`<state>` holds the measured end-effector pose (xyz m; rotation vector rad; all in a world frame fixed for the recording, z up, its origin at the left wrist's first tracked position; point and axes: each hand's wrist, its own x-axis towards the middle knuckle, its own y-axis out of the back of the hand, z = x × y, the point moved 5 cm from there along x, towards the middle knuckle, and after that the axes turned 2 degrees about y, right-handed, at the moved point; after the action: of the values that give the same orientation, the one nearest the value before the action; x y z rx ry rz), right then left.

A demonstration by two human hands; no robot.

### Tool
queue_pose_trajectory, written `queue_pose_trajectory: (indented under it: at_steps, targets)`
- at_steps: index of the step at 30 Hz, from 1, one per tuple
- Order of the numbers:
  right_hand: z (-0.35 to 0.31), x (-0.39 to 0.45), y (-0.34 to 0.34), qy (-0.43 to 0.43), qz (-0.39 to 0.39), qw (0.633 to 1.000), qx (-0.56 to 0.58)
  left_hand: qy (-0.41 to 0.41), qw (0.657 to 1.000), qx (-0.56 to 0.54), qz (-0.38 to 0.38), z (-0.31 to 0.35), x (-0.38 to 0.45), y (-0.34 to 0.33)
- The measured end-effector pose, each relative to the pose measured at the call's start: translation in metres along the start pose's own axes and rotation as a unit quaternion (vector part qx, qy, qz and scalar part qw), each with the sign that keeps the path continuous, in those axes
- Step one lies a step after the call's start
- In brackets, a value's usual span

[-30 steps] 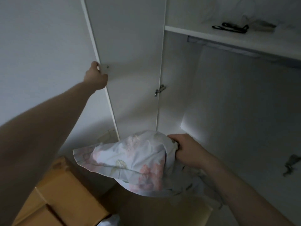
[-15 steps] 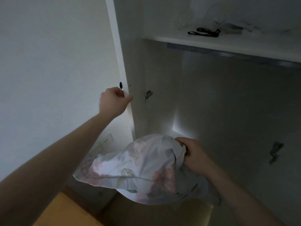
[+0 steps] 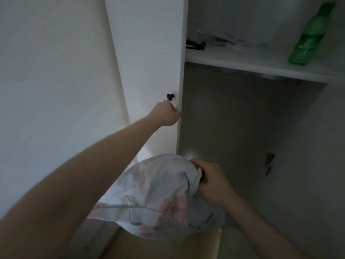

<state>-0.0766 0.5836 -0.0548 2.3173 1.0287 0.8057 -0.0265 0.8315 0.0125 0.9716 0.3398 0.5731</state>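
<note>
Two hands clenched — left (image 3: 166,114) on the white door (image 3: 149,53) edge, right (image 3: 212,182) round bunched, pale floral cloth (image 3: 158,193).

wardrobe bay (image 3: 242,128) open below shelf (image 3: 252,66), door (image 3: 149,62) walling the left, floral cloth (image 3: 158,193) bunched low in front

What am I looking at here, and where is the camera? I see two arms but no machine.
There is no machine: these are a person's two bare arms. The camera sits on the person's head and looks forward and down, so you see roughly what they see. The left hand grips the edge of a white wardrobe door, just below its black knob. The right hand clutches a bunched flowered cloth. Inside the open wardrobe, a shelf carries a green bottle and a small black thing, too blurred to name. A cardboard box lies below the cloth.
</note>
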Motion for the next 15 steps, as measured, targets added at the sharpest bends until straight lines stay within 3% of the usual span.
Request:
queue_pose_trajectory:
  at_steps: [4,8,11,15]
  targets:
    - [0.001,0.000,0.011,-0.007,0.016,1.000,-0.020,0.019,0.997,-0.035,-0.065,0.019,0.029,-0.011]
    - [0.006,-0.001,0.019,-0.016,0.022,0.998,-0.052,0.029,0.971,-0.198,-0.128,0.021,0.043,-0.019]
    - [0.009,-0.003,0.022,-0.018,0.020,0.997,-0.077,0.008,0.953,-0.273,-0.131,0.023,0.033,-0.019]
    - [0.011,-0.007,0.018,-0.028,-0.010,0.996,-0.084,-0.083,0.974,-0.168,-0.130,0.020,-0.023,0.001]
